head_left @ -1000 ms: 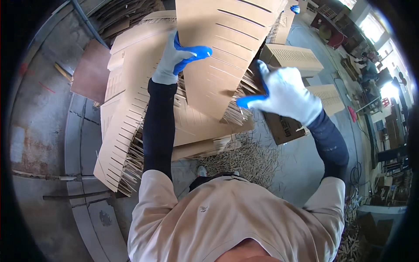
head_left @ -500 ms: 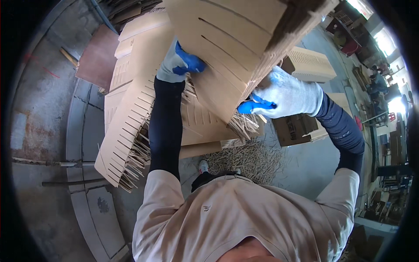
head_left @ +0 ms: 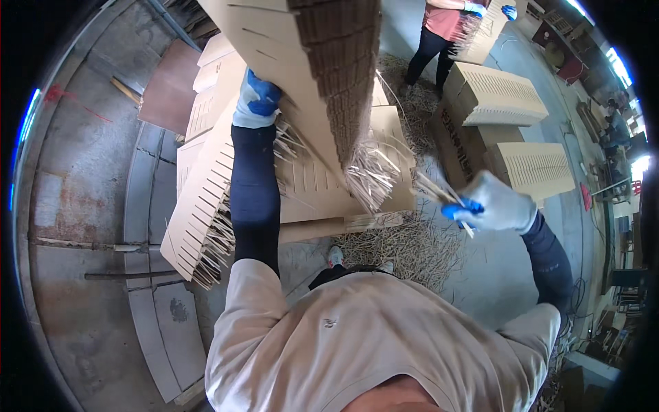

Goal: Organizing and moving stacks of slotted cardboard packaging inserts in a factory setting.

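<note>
A thick stack of slotted brown cardboard sheets [head_left: 271, 38] stands tilted in front of me, its layered edge facing me. My left hand [head_left: 257, 99], in a white glove with blue coating, is closed on the stack's left side. Torn cardboard strips [head_left: 374, 175] hang in a ragged bunch from the stack's lower corner. To the right of it, apart from the stack, my right hand [head_left: 498, 206] is closed around a small bundle of loose cardboard strips [head_left: 431, 187]. That hand is somewhat blurred.
More slotted cardboard [head_left: 199, 206] lies under and left of my left arm, with strips sticking out. Scrap strips [head_left: 405, 254] litter the floor by my feet. Finished-looking cardboard stacks [head_left: 498, 93] stand at right. Beyond, another person [head_left: 443, 34] in gloves holds a cardboard piece.
My right hand has pulled away from the stack to the right, now with strips in it. The stack has turned, showing more of its layered edge. The other person has come into view.
</note>
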Tool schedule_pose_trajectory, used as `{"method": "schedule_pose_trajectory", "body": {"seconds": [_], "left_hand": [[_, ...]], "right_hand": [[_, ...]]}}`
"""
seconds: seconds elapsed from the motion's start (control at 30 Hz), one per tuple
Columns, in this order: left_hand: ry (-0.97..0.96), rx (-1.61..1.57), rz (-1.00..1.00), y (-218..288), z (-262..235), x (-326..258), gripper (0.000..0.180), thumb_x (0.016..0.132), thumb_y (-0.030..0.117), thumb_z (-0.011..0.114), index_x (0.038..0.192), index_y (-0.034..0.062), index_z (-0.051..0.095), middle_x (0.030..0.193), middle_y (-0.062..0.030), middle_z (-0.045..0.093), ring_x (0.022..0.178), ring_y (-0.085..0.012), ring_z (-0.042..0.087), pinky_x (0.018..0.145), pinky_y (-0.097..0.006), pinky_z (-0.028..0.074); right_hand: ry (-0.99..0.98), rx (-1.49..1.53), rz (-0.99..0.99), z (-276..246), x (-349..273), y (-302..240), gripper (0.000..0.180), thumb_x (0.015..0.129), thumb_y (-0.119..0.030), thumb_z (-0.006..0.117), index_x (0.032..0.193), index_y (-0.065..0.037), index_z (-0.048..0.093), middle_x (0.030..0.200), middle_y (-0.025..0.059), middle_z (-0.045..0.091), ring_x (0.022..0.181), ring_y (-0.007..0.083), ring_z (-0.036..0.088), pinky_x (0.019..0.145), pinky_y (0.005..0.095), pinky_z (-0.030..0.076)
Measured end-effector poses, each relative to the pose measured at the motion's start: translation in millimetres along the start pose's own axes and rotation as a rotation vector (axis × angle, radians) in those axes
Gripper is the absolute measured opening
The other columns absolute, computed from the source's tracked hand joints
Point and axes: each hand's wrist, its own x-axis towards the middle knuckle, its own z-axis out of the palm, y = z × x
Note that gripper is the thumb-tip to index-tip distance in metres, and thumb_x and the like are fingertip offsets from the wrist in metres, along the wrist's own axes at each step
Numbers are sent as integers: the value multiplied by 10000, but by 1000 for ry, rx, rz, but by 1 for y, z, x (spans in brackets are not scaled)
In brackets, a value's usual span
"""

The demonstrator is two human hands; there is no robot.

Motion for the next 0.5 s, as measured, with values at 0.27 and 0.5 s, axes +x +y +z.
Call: {"method": "schedule_pose_trajectory", "body": {"seconds": [0.27,0.5], "left_hand": [[-95,136,-2,7,20,-2,533,731,10,682,1238,22,516,1009,-53,622,817,-157,618,599,-268,483],[-176,79,19,22,42,-6,650,574,-19,719,1203,12,556,1000,-68,644,818,-161,641,596,-255,513]], "right_hand": [[208,-485,360,12,-29,-21,1164,562,-601,830,1344,138,387,1256,318,531,1168,418,550,999,397,456],[685,-716,1,15,66,-78,1092,645,-732,691,1223,174,496,933,231,652,835,284,690,704,331,553]]}}
